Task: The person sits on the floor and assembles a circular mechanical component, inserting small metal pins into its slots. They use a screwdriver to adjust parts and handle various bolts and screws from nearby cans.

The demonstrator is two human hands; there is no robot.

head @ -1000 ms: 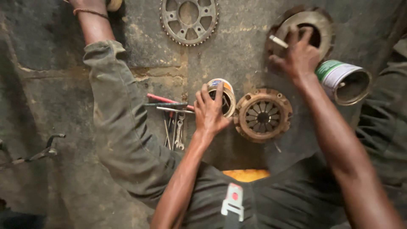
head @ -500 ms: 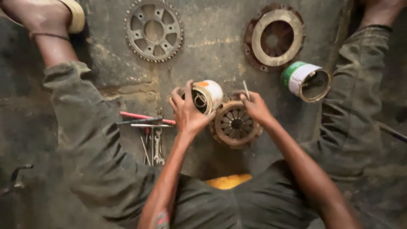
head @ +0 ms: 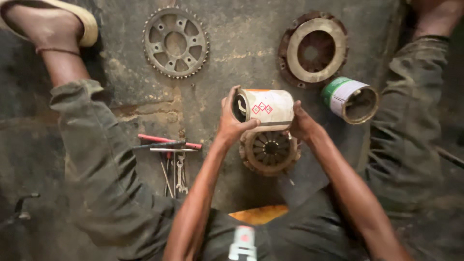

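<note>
One stained concrete floor | sprocket | tools

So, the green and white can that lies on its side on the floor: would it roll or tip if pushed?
The green and white can lies on its side with its open mouth showing, so a sideways push would probably roll it. Already down, it cannot tip. It looks empty inside, so it is likely light, and its thin wall may dent. The rough concrete floor might stop it soon.

Tin can sideways between both hands, above clutch plate
</note>
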